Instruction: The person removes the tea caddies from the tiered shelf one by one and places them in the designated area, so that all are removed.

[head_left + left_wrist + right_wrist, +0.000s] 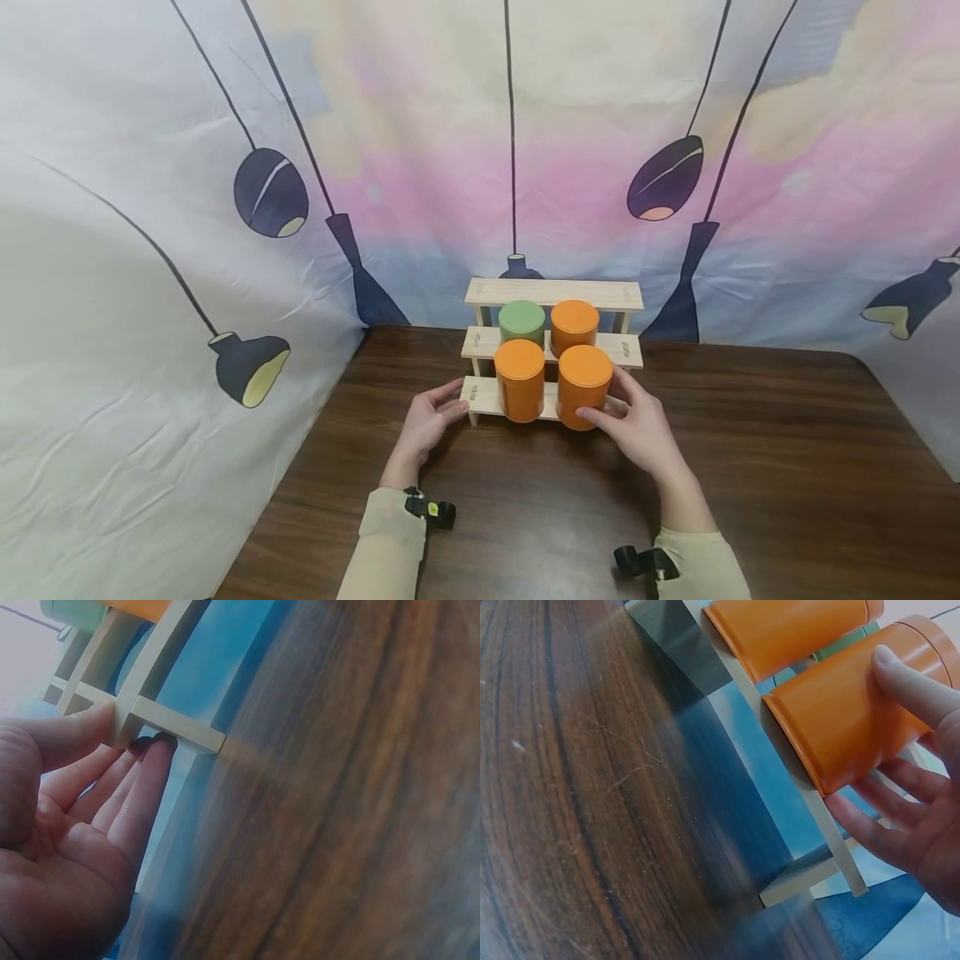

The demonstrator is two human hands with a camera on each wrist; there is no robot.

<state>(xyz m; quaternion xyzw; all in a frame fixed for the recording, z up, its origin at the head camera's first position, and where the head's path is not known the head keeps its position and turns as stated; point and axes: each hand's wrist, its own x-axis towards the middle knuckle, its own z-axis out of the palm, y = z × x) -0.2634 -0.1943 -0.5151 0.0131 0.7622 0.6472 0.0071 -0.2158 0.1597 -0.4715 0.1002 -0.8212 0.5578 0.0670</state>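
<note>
A three-step wooden shelf rack (553, 293) stands near the back of the table. My left hand (426, 422) pinches the left end of its lowest board (124, 724), thumb on the top and fingers beneath. With thumb and fingers, my right hand (637, 421) holds an orange canister (584, 385) at the right of the lowest step; its base meets the board in the right wrist view. Beside it on that step stands another orange canister (519, 383). Behind them, a green canister (522, 319) and a third orange one (574, 321) share the middle step.
The dark wood table (765, 433) extends to both sides and in front of the rack. A cloth backdrop (442, 167) printed with hanging lamps rises behind and at the sides. Each wrist carries a small black camera, the left one (442, 514) and the right one (630, 562).
</note>
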